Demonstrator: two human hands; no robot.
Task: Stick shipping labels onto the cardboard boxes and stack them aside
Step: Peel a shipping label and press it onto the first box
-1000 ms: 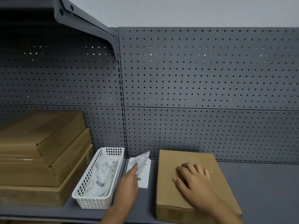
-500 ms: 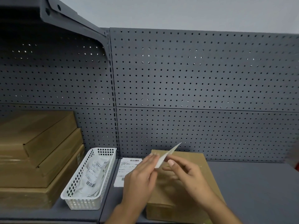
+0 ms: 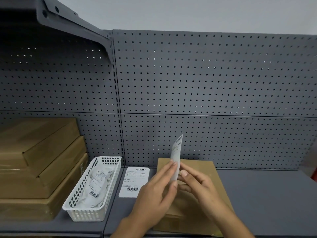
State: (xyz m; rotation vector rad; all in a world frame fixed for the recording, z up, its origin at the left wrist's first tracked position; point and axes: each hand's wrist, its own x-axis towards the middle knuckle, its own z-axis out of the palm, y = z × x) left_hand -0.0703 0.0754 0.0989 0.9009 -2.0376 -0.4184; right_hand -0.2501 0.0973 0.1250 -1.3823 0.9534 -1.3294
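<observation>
I'm pinching the white printed shipping label (image 3: 176, 156) upright between my left hand (image 3: 154, 191) and right hand (image 3: 199, 185), just over the flat brown cardboard box (image 3: 204, 169) mid-way along the grey metal shelf (image 3: 265, 194), so imo peel the backing slowly from one corner.

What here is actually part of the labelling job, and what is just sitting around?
Part of the job: shipping label pinched by left hand and right hand; cardboard box beneath them; second label flat on the shelf; white basket of labels; stacked boxes at left.
Just there: pegboard wall; shelf bracket.
</observation>
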